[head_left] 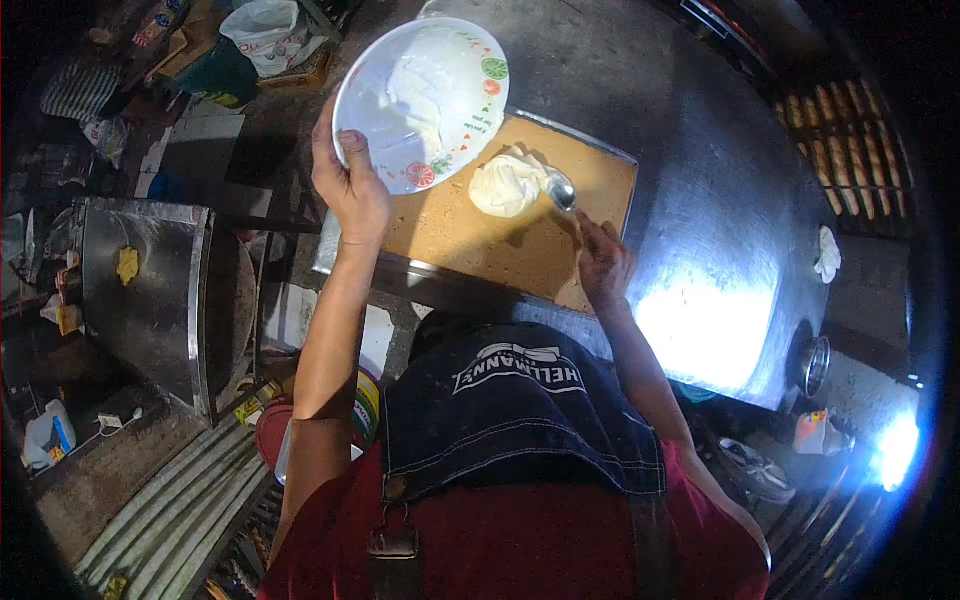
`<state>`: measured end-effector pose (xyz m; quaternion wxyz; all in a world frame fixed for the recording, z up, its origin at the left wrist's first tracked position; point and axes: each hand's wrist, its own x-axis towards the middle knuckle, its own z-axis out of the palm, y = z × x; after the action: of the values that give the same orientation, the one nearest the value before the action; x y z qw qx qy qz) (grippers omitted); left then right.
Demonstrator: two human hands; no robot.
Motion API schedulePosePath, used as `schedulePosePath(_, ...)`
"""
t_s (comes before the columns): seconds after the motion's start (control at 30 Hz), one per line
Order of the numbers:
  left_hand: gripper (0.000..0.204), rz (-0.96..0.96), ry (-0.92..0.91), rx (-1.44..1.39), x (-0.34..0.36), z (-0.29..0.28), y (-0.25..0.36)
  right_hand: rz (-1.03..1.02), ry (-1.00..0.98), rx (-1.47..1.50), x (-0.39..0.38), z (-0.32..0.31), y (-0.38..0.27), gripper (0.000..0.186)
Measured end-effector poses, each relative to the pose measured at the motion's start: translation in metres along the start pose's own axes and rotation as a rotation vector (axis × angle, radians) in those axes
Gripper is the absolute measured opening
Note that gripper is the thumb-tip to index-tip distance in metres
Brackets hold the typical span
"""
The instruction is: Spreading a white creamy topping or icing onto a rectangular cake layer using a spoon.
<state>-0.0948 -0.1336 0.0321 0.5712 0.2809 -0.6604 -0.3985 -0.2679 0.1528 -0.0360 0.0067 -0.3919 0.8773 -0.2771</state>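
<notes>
Near the far edge of a metal tray (575,134), a mound of white cream (505,185) sits on a flat tan cake sheet (450,235). At the mound's right side is a spoon (562,192), its handle pinched by the right hand (606,264). The left hand (354,195) grips a tilted, cream-smeared bowl (385,80) above the tray's far left corner. The tray lies toward the near left of the counter (700,220).

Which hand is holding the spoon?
The right hand grips the metal spoon; the left hand instead holds the white patterned bowl.
</notes>
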Motion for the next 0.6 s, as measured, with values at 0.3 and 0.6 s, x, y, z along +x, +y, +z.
schedulePosePath(0.3, 0.051, -0.058, 0.017, -0.091, -0.011, -0.015, 0.004, 0.244, -0.485, -0.181, 0.003, -0.052, -0.021, 0.025)
schedulePosePath(0.6, 0.051, -0.172, -0.056, -0.078, -0.022, -0.013, 0.017, -0.162, -0.320, 0.262, 0.047, -0.104, -0.077, 0.025)
